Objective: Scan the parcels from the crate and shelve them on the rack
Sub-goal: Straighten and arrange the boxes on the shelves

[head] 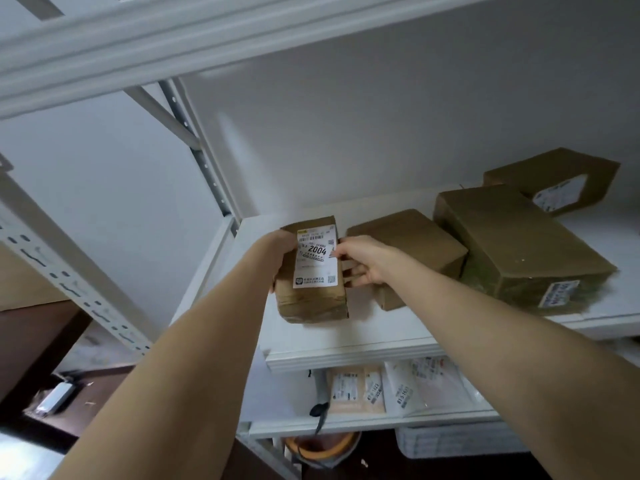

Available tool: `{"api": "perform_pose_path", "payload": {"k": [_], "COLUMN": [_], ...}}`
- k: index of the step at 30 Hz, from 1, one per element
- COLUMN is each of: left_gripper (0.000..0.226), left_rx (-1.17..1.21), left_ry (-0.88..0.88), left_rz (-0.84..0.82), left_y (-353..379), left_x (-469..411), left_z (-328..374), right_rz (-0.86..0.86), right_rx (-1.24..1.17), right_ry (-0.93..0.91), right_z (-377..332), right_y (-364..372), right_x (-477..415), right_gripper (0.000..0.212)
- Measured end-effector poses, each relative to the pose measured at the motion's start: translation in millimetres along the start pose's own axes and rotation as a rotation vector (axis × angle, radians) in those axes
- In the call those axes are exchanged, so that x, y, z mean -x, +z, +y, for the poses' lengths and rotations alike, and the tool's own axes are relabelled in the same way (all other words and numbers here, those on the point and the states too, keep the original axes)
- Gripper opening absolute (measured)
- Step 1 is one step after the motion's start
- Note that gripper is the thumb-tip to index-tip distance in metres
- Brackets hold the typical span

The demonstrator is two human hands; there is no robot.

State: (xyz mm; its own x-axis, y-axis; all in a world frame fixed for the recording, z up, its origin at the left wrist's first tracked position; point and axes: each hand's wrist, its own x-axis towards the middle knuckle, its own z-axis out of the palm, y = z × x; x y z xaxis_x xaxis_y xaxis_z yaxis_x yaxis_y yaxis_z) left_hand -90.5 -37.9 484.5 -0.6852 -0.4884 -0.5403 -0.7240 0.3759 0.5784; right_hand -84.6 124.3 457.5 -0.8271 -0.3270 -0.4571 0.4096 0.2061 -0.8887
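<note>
So both hands are on the one brown parcel (311, 299), dead centre of the frame. It stands upright at the left end of the white shelf (346, 344), with a white label (314, 259) facing the camera that reads 2004 in big print, plus a barcode up top. Its bottom edge looks like it's down on the board, but I can't say for sure if the full weight is resting there.

The left hand (281, 254) grips the parcel's left side. Most of its fingers wrap round the back where you can't see them. The right hand (363, 259) holds the right side, with the thumb on the label's edge and the other fingers curled round the parcel's side lower down. So both are clamped on it, neither one loose.

Just right of the parcel sits a small box (408, 244), and the right hand is wedged in between the two. A long box (512, 244) is pushed up against the small one on its right. A far box (554, 178) sits behind that at the upper right, over by the wall.

The rack (74, 271) has a perforated grey upright running diagonally down the left of the frame. At the bottom centre there's a lower shelf (363, 424) with flat mailers (356, 389) lying on it. Their labels are too blurry to read.
</note>
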Motion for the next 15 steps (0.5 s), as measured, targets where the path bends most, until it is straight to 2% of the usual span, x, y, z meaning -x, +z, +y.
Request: {"api": "perform_pose_path", "payload": {"k": [10,13,15], "left_gripper": [0.025,0.019,0.031], "left_rx": [-0.179,-0.087,-0.107], "left_ry": [0.0,0.15,0.239], "left_rz": [-0.104,-0.028,0.119], "left_y": [15,21,26], "left_x": [-1,-1,-6], "left_z": [-7,6,17], "right_rz": [-0.009,0.079,0.253], "right_rx": [0.031,-0.038,-0.137], "right_ry": [0.046,-0.027,-0.123], "right_z": [11,7,4], "right_y": [16,5,-10], "right_x": [-18,-12,-11], "right_gripper": [0.039,0.026,0.014]}}
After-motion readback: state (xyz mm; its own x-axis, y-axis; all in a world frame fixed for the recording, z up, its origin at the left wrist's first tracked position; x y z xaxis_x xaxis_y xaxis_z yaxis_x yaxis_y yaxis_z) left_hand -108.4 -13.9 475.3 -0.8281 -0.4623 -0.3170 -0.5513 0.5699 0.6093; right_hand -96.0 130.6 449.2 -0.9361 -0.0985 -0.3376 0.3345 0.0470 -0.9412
